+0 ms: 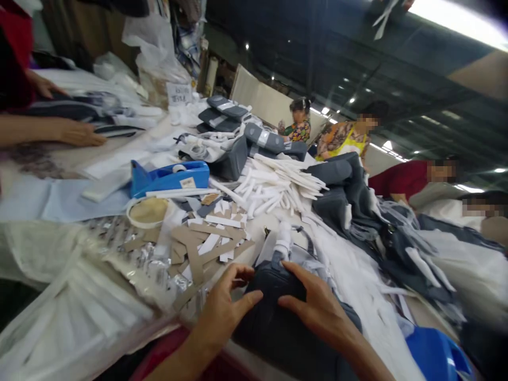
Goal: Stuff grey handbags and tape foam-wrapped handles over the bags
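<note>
A dark grey handbag [278,328] lies in front of me on the table, with a white-wrapped handle [283,238] at its far end. My left hand [228,299] is at the bag's left edge, fingers curved and apart from the thumb, whose tip rests on the bag. My right hand [313,301] grips the bag's upper side, index finger near the handle's base and thumb on the panel. Clear plastic and a thin dark strap [308,239] show beyond the bag. The underside of the bag is hidden.
Cardboard scraps [194,248], a tape roll [147,211] and a blue tape dispenser [170,177] lie left. White strips [273,185] and stacked dark bags [337,180] stand beyond. Another blue object [434,352] is at lower right. A co-worker's hands [77,132] work at left; several people are behind.
</note>
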### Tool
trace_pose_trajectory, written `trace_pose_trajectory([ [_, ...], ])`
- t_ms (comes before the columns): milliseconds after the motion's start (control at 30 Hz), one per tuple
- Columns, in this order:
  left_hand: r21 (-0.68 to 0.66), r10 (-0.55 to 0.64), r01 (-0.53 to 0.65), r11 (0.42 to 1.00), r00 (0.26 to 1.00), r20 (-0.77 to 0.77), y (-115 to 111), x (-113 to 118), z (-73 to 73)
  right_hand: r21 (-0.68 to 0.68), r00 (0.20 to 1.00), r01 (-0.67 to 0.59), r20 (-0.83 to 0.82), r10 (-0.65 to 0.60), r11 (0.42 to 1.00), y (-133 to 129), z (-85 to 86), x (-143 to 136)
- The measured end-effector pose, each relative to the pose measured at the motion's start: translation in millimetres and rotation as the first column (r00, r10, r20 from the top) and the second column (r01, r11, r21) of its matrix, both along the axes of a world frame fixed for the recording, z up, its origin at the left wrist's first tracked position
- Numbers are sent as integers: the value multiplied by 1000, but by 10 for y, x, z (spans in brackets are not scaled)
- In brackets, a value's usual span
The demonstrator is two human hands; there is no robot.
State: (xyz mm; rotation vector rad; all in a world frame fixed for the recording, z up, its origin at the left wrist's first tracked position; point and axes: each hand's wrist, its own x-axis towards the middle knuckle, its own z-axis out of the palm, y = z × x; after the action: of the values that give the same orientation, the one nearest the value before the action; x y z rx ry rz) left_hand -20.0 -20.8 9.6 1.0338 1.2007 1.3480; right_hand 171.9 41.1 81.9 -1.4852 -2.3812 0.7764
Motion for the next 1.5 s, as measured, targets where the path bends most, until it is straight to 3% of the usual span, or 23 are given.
trace_pose_trajectory([
  [100,-4,-126,131,991,962,242,-155,85,-135,8,999,23,29,-23,1000,14,-92,69],
  [200,9,-152,157,988,939,308,-168,136,-201,37,997,39,63,-41,999,28,-166,155],
  [400,158,-226,196,968,952,205,-77,58,-148,126,991,54,115,-69,991,30,-245,344],
  [700,148,-180,175,973,984,16,-59,81,-246,130,993,51,101,-64,990,3,-262,213],
  [800,230,-114,136,964,988,-106,-54,92,-258,129,998,-5,66,-3,992,-1,-205,112],
  [900,292,-149,177,940,982,-117,-9,93,-243,75,991,-128,-23,130,989,23,-91,2],
  [1100,145,-155,143,979,985,76,92,127,-262,75,981,-179,-61,183,981,78,23,-127],
  [1200,24,-208,207,978,974,95,161,122,-221,192,980,-188,-29,197,963,60,-7,-123],
  [1300,-69,-254,264,962,958,134,230,113,-143,388,976,-196,-17,219,901,-48,-52,-20],
  [1367,-127,-213,240,962,957,194,258,116,-103,548,988,-75,-70,135,833,-183,-120,146],
  [1433,-208,-142,193,959,961,236,268,126,-88,637,965,228,-247,-85,736,-338,-249,397],
  [1500,-290,-65,141,947,964,257,272,142,-97,505,787,602,-507,-352,618,-476,-433,694],
])
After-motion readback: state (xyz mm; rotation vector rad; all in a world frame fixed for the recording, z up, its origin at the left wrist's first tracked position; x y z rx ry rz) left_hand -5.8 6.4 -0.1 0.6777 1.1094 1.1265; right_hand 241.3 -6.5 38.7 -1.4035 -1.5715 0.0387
